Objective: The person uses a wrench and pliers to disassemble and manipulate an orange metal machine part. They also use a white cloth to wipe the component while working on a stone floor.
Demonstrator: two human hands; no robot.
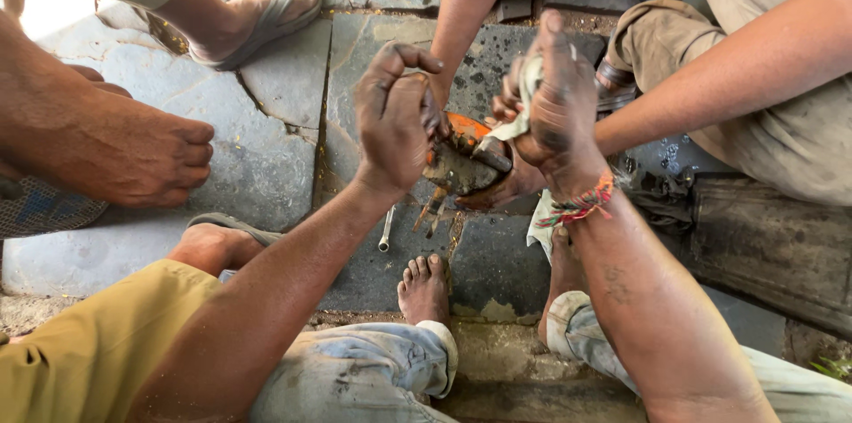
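Note:
An orange, grease-blackened metal part is held just above the stone paving in the middle of the view. My left hand is clenched against its left side, fingers curled tight on its edge. With a coloured thread band at the wrist, my right hand grips a dirty whitish cloth and presses it onto the part's top right. Another person's hands reach in from the top and right and cup the part from below and behind. What lies under the cloth is hidden.
A small metal wrench lies on the slab below the part. My bare foot rests near it. Another person's sandalled foot stands at the top left and a bare foot at the left. A dark metal frame is at the right.

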